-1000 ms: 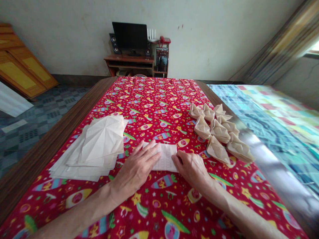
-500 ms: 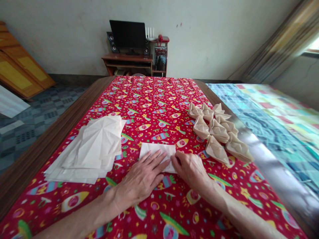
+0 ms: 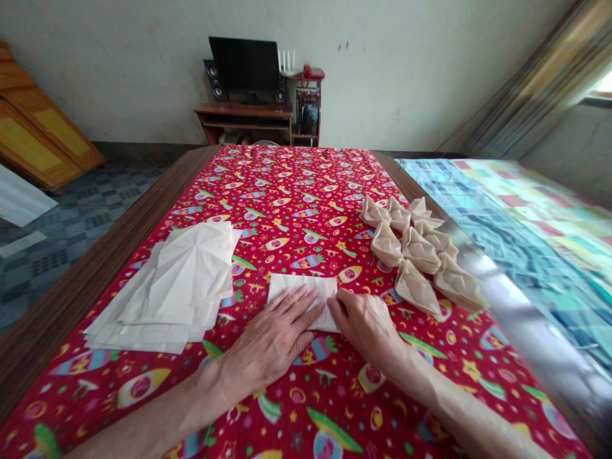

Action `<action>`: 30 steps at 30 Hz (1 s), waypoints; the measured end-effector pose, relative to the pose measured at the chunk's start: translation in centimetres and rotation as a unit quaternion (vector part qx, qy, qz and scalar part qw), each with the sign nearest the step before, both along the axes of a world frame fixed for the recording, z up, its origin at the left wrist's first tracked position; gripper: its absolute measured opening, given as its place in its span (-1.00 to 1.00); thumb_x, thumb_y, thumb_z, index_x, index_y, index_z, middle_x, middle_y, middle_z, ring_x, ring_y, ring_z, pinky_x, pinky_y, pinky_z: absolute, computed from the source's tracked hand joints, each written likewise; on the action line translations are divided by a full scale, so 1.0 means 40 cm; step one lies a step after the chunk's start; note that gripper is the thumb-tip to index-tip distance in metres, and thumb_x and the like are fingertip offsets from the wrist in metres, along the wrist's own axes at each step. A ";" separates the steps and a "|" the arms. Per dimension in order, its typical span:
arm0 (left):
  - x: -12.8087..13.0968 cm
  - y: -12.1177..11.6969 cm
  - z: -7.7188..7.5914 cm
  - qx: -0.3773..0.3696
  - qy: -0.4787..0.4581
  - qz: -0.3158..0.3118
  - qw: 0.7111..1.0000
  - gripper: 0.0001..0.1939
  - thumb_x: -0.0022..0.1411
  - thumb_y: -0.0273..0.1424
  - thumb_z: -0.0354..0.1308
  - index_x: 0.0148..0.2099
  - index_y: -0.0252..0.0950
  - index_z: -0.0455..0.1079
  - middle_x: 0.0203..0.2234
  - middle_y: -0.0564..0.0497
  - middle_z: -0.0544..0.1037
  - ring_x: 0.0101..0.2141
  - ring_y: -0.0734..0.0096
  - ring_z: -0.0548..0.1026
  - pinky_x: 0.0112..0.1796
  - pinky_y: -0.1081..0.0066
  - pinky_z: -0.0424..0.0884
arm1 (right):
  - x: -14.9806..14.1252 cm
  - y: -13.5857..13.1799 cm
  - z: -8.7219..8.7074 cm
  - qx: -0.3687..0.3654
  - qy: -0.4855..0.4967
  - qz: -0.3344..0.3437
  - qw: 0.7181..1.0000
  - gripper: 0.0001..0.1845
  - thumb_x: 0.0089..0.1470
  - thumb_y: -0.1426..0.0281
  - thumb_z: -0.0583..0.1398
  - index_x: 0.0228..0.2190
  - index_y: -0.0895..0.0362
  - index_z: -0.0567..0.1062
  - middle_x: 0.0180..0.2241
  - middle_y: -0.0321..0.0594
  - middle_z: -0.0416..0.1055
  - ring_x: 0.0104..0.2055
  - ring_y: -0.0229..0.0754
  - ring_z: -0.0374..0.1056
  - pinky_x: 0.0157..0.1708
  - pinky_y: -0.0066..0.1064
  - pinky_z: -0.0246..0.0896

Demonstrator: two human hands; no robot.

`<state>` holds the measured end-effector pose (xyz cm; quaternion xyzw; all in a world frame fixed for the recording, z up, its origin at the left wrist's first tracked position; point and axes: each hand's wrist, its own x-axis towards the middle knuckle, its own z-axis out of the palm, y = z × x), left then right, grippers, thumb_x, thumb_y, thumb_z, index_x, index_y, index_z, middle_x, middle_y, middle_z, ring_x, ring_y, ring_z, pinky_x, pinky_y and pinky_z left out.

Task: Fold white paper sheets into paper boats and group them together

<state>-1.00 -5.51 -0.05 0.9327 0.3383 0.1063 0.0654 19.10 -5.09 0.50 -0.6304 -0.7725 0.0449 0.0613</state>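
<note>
Left hand: the left hand (image 3: 272, 335) was laid out flat, palm down, fingers stretched and only a little apart, their tips resting on the folded paper (image 3: 300, 282).
Right hand: the right hand (image 3: 366, 322) was curled up, thumb and forefinger right at the paper's right edge. Couldn't tell if they were actually pinching it or just pushing down.
Folded paper: a small white rectangle, flat on the red cloth (image 3: 315, 217) between the two hands, partly covered by the left fingers.
Loose sheets: a messy stack of sheets (image 3: 191, 274) sat off to the left, the top one creased in a star pattern.
Finished-looking bits: a bunch of pointy folded shapes (image 3: 421, 252) was grouped on the right of the cloth, several touching.
Desk by the wall: the desk (image 3: 243, 109) had a black monitor (image 3: 243, 67) on top, and its side shelf held something dark (image 3: 308, 118), too small to make out. A red telephone (image 3: 312, 72) sat above that.
Cupboard: over on the left, the wooden cupboard (image 3: 43, 134) had its yellow-panelled doors closed, so no clue about the contents.
</note>
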 end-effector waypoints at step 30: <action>-0.017 -0.016 0.001 0.049 0.047 0.020 0.998 -0.42 0.38 -0.21 -0.16 0.32 -0.40 -0.06 0.31 -0.15 -0.04 0.30 0.23 -0.14 0.25 0.17 -0.06 | 0.012 -0.138 -0.024 0.100 -0.012 0.302 0.948 -0.34 0.20 0.25 0.06 0.21 0.37 0.09 0.26 0.06 -0.01 0.30 0.03 -0.09 0.17 -0.10 0.11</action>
